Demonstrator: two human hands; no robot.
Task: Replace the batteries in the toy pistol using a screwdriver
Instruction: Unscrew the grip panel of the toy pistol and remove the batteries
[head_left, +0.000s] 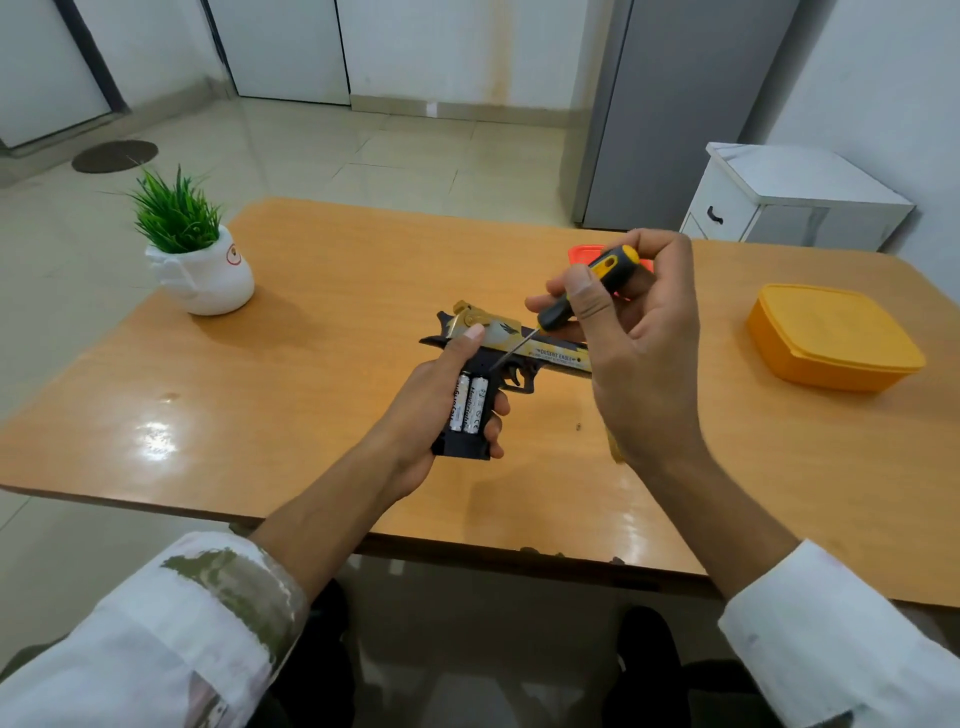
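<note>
My left hand (423, 410) grips the black grip of the gold and black toy pistol (550, 354), held just above the table with the barrel pointing right. The grip's compartment is uncovered and two silver batteries (468, 405) lie side by side in it. My right hand (631, 332) holds a screwdriver (587, 288) with a yellow and black handle between thumb and fingers. Its thin shaft slants down left, and the tip rests on the black frame just above the batteries. A small dark speck, perhaps a screw (578, 427), lies on the table under my right wrist.
The wooden table (322, 322) carries a white pot with a green plant (200, 260) at the far left and a lidded orange box (831, 335) at the right. A red container (584, 253) peeks out behind my right hand. A white cabinet (789, 200) stands beyond the table.
</note>
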